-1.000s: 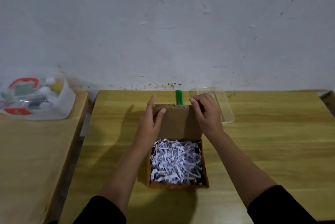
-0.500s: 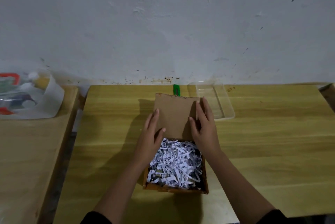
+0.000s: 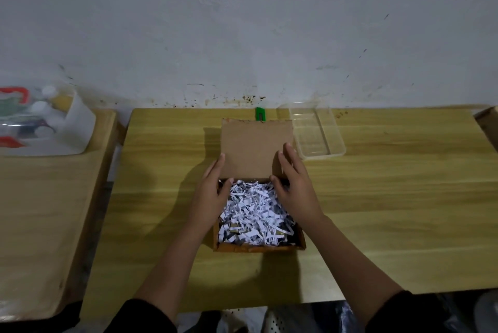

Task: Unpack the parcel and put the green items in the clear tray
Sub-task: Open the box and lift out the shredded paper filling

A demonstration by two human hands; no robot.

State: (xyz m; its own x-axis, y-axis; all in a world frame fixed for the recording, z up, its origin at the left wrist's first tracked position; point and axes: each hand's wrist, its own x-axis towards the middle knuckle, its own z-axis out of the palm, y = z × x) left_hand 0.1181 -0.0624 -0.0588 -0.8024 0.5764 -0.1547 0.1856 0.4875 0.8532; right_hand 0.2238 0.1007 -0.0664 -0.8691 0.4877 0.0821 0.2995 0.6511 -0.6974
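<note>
A small brown cardboard parcel [image 3: 257, 247] sits open in the middle of the wooden table, its lid [image 3: 256, 148] folded back and lying flat behind it. White shredded paper [image 3: 254, 214] fills the box and hides whatever lies under it. My left hand [image 3: 214, 192] rests at the box's left rear corner, fingers apart. My right hand [image 3: 295, 187] lies on the right rear corner, fingers spread over the paper's edge. The clear tray [image 3: 334, 144] stands empty just right of the lid. A green item [image 3: 260, 114] peeks out behind the lid.
A second wooden table [image 3: 45, 211] stands to the left across a narrow gap, with a clear bag of assorted things [image 3: 37, 122] on it. The wall runs close behind both tables. Another brown edge [image 3: 487, 127] shows at the far right.
The lid has gone from held upright to lying flat on the table. Both hands have slid back from the lid's top edge to the box's rear corners.
</note>
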